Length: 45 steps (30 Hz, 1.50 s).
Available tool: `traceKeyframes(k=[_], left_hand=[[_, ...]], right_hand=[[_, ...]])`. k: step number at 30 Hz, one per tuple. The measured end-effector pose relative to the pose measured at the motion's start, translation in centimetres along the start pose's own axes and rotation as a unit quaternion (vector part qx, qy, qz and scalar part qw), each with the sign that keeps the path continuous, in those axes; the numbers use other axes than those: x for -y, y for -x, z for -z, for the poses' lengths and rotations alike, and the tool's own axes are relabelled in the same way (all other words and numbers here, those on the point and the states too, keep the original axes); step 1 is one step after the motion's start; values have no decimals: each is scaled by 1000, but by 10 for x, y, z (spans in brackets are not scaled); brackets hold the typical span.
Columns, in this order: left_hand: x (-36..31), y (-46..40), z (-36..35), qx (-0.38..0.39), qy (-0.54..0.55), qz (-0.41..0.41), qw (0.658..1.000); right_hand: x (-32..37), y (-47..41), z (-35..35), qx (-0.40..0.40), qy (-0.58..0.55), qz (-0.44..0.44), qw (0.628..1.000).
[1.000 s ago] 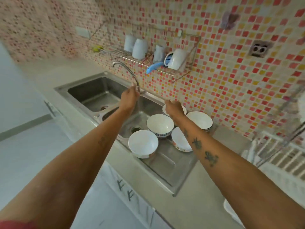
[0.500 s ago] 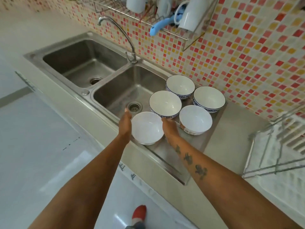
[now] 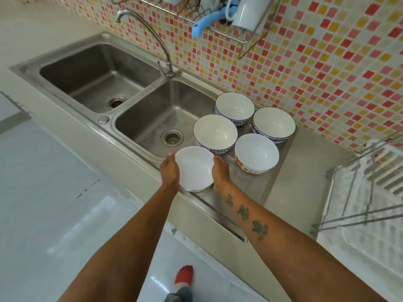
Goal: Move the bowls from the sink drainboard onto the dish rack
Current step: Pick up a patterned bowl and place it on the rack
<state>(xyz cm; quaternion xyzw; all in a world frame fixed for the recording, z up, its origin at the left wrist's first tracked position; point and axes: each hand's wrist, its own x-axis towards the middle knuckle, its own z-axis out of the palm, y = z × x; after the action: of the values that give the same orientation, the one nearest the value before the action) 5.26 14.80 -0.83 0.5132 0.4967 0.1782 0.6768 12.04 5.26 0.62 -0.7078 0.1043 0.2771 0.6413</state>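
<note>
On drainboard [image 3: 259, 188]: both hands clasp nearest white bowl [image 3: 194, 168].

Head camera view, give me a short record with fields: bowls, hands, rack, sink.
bowls: five on the drainboard, all upright
held bowl: plain white bowl, nearest the front edge
left hand: against that bowl's left side
right hand: against its right side
blue-patterned bowls: three, one at
dish rack: to the right, no bowls visible on it
sink basins: no dishes

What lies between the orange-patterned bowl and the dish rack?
Nothing: in the head view, only bare drainboard and countertop separate the orange-patterned bowl from the dish rack.
</note>
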Motion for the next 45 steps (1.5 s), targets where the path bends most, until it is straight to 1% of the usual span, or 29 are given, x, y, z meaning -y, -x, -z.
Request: traceKeyframes(k=[3, 6, 8, 10, 12, 14, 15, 17, 19, 21, 22, 23, 25, 27, 29, 32, 34, 36, 38, 40, 42, 43, 45], left_hand=[[-3, 5, 1, 7, 14, 15, 1000], [-12, 22, 2, 27, 44, 21, 998], [-35, 34, -6, 32, 79, 14, 996], [-74, 54, -18, 32, 108, -10, 994], [-127, 97, -43, 83, 135, -53, 986], [-166, 108, -50, 83, 167, -70, 980], [-186, 121, -56, 100, 180, -72, 976], [-220, 164, -80, 164, 199, -83, 963], [-242, 210, -109, 251, 200, -95, 942], [-253, 251, -134, 353, 156, -97, 918], [-255, 272, -145, 412, 138, -88, 896], [-256, 289, -157, 477, 121, -78, 867], [-255, 320, -180, 577, 66, -68, 811], [-250, 353, -199, 639, 0, -56, 767], [-242, 387, -216, 674, -58, -52, 735], [-230, 429, -236, 711, -109, -65, 691], [-221, 450, -249, 730, -120, -70, 670], [-212, 466, -266, 730, -113, -83, 669], [-203, 479, -282, 710, -97, -100, 690], [-193, 491, -300, 677, -103, -164, 710], [-183, 502, -317, 639, -115, -255, 716], [-178, 507, -325, 621, -121, -304, 712], [-168, 513, -341, 586, -126, -405, 691]], right_hand=[[4, 8, 4, -13, -17, -12, 1000], [14, 22, 12, -23, -35, 6, 999], [36, 30, 20, -20, -48, 33, 998], [72, 42, 28, -32, -68, 65, 995], [122, 70, 62, -45, -95, 143, 984], [159, 90, 64, -42, -98, 196, 975], [178, 106, 72, -36, -109, 233, 966], [219, 148, 111, -37, -129, 331, 934], [252, 184, 155, -73, -128, 401, 904], [269, 215, 198, -123, -134, 428, 885], [273, 227, 220, -144, -136, 439, 876], [275, 238, 243, -165, -134, 450, 867], [276, 260, 284, -202, -137, 473, 846], [271, 279, 321, -236, -160, 484, 828], [262, 296, 356, -271, -180, 485, 812], [247, 315, 400, -307, -195, 493, 790], [240, 322, 427, -317, -180, 493, 790], [236, 325, 456, -324, -166, 492, 791], [234, 326, 482, -348, -133, 479, 795], [229, 327, 505, -361, -109, 452, 808], [225, 327, 523, -360, -100, 438, 818], [224, 326, 530, -363, -99, 433, 819], [224, 320, 539, -377, -85, 425, 819]])
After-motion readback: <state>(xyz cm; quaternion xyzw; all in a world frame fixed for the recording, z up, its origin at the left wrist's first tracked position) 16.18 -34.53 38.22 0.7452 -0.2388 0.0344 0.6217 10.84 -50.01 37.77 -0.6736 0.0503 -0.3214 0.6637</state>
